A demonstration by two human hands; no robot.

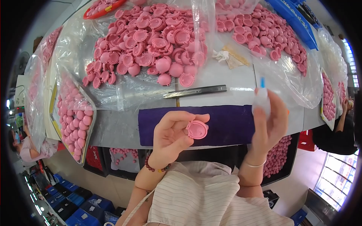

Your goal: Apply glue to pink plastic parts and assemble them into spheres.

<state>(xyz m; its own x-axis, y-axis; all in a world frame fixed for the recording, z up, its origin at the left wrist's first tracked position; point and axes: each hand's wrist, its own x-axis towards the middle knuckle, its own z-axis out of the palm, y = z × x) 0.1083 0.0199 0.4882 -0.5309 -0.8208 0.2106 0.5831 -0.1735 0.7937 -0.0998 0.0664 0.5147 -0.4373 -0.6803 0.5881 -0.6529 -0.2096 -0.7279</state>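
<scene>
Between the thumb and fingers of my left hand (pixel 171 137) is a round pink plastic half shell (pixel 197 129), its ridged inner side facing up. My right hand (pixel 272 122) grips a small white squeeze bottle (pixel 261 103) with a thin blue tip pointing up and away. Both hands are over a dark purple cloth (pixel 226 124) along the table's near edge, the left one above its middle, the right one at its right end. A gap separates the bottle from the shell.
Beyond the cloth lies a dark metal bar (pixel 195 91). Pink shell heaps cover plastic sheeting at far left (pixel 139 45) and far right (pixel 264 34). A tray of pink balls (pixel 77 120) stands left, a blue tray (pixel 298 22) far right. Two other people are at the sides.
</scene>
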